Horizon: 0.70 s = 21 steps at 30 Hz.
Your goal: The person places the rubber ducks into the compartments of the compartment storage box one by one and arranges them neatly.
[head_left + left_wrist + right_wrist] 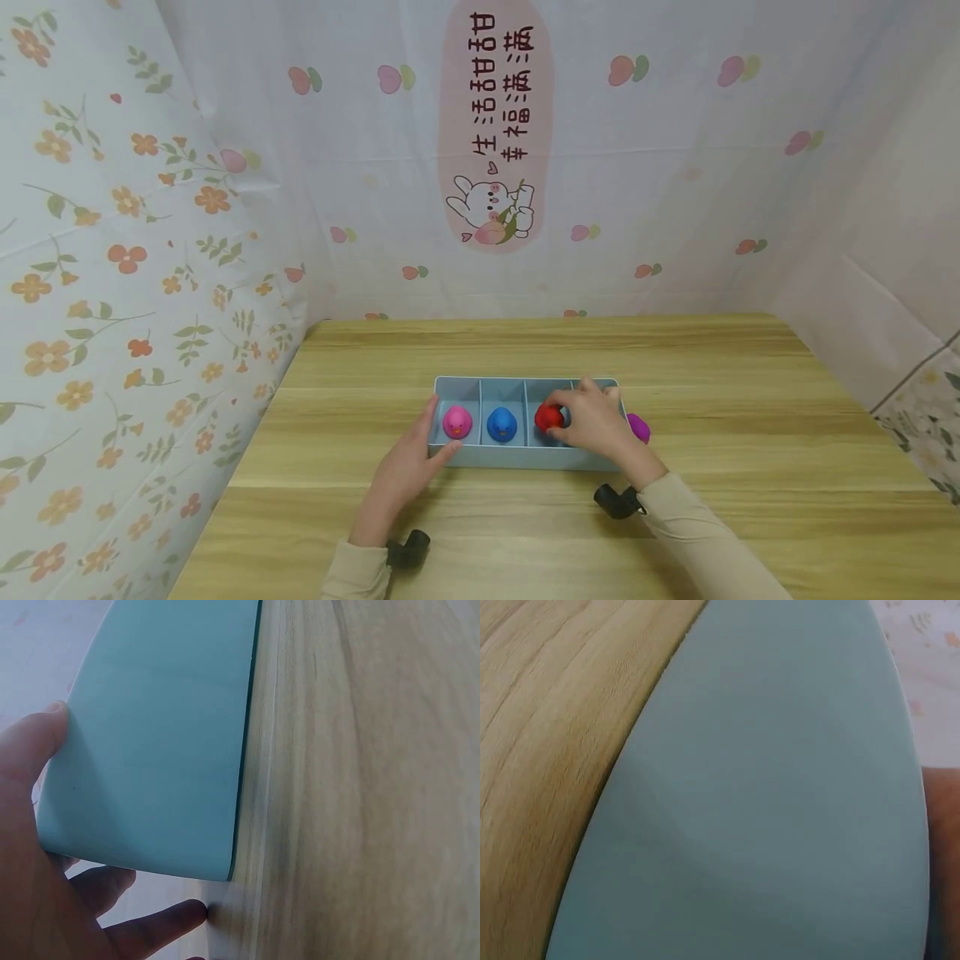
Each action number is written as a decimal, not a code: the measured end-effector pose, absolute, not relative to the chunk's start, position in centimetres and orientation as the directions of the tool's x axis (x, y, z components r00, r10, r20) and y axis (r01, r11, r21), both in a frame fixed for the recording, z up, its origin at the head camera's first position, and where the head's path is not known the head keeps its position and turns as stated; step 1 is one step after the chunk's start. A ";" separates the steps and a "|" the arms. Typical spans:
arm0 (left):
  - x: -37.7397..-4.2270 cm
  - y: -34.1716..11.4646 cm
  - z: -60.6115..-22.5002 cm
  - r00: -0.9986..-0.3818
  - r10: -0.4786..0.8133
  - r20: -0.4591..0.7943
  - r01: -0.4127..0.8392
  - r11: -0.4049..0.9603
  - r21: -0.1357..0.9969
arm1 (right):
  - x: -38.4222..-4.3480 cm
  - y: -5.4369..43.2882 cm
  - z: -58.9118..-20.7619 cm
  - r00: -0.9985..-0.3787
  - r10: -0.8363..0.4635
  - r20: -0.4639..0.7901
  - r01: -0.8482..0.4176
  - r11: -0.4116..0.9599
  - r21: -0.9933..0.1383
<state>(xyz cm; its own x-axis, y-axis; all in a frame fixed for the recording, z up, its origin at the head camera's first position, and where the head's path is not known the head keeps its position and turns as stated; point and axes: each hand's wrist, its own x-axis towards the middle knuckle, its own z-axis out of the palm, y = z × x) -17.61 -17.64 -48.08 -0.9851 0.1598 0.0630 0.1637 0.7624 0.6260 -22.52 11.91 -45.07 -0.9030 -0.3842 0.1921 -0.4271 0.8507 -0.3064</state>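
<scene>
A light blue divided box (495, 457) stands on the table. A pink rubber duck (457, 422) sits in its leftmost compartment, and a blue rubber duck (502, 425) in the one beside it. My right hand (600, 421) pinches a red rubber duck (549, 417) at the third compartment; whether it touches the floor there is hidden. My left hand (411, 457) rests against the box's left end, fingers fairly straight. In the left wrist view its thumb (46, 735) touches the upper rim of the box (157, 750). The box wall (757, 787) fills most of the right wrist view.
A purple rubber duck (638, 427) lies on the table just past the box's right end, partly covered by the right hand. The wooden table (360, 358) runs back to a printed cloth (360, 183). Another flowered cloth (97, 275) hangs along the left.
</scene>
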 end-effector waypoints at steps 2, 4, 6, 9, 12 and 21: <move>-17.6 -17.6 -48.1 -0.986 0.159 0.059 0.161 0.765 0.624 | -22.6 11.7 -45.1 -0.905 -0.384 0.182 -0.423 0.855 -0.298; -17.7 -17.6 -48.1 -0.986 0.156 0.054 0.156 0.766 0.624 | -22.6 11.6 -45.1 -0.906 -0.384 0.176 -0.420 0.861 -0.286; -17.7 -17.6 -48.0 -0.987 0.154 0.053 0.153 0.764 0.627 | -22.7 11.5 -45.2 -0.906 -0.384 0.175 -0.419 0.869 -0.264; -17.6 -17.5 -48.0 -0.987 0.155 0.050 0.151 0.761 0.631 | -22.8 11.3 -45.2 -0.908 -0.380 0.176 -0.414 0.877 -0.245; -17.5 -17.5 -48.0 -0.986 0.158 0.046 0.151 0.761 0.631 | -22.8 11.1 -45.3 -0.914 -0.369 0.168 -0.400 0.886 -0.234; -17.6 -17.7 -48.2 -0.986 0.159 0.049 0.154 0.761 0.631 | -22.9 10.5 -45.4 -0.934 -0.331 0.137 -0.356 0.903 -0.241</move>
